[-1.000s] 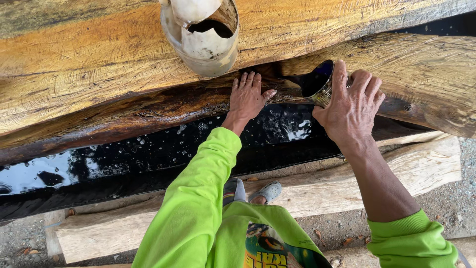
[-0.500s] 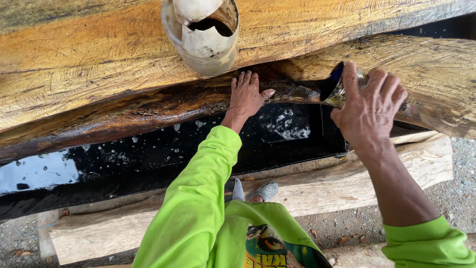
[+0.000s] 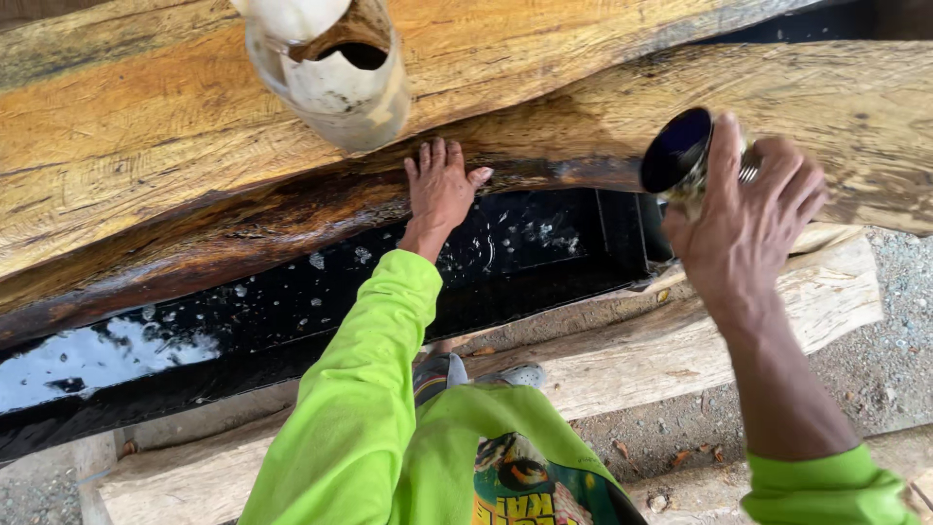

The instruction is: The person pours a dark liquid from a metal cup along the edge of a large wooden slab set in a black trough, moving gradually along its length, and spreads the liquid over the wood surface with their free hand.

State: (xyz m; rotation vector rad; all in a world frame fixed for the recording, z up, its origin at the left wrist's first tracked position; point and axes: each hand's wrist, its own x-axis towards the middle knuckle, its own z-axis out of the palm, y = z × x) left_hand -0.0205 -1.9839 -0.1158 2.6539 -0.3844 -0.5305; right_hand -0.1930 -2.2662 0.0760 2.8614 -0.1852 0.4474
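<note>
The left hand [image 3: 442, 185] lies flat, fingers spread, on the dark wet underside of a big log [image 3: 175, 165]. Its grip is open, holding nothing, with the fingertips pointing to the far side. The sleeve [image 3: 360, 389] running down from it is bright lime green.

The right hand [image 3: 743, 219] is raised at the right, closed round a small can [image 3: 680, 151] with a dark blue-black inside. The can is tipped on its side, its mouth facing left, and sits just in front of the log's pale right end. The fingers wrap its far side, so its body is mostly hidden. Something metallic shows between the fingers, too blurred to make out.

Below the log runs a long black trough [image 3: 292, 311], wet and shiny, with white flecks and bubbles on its surface and a bright reflection at the left. The left hand rests just above its far edge.

A dirty white jug [image 3: 335, 73] hangs in the near foreground at the top, in front of the log, left of both hands.

Under the trough lies a pale timber beam [image 3: 641, 360], reaching right. Gravel ground [image 3: 894, 331] shows beyond it at the right. A grey shoe [image 3: 515, 374] peeks out between the sleeve and the beam.
</note>
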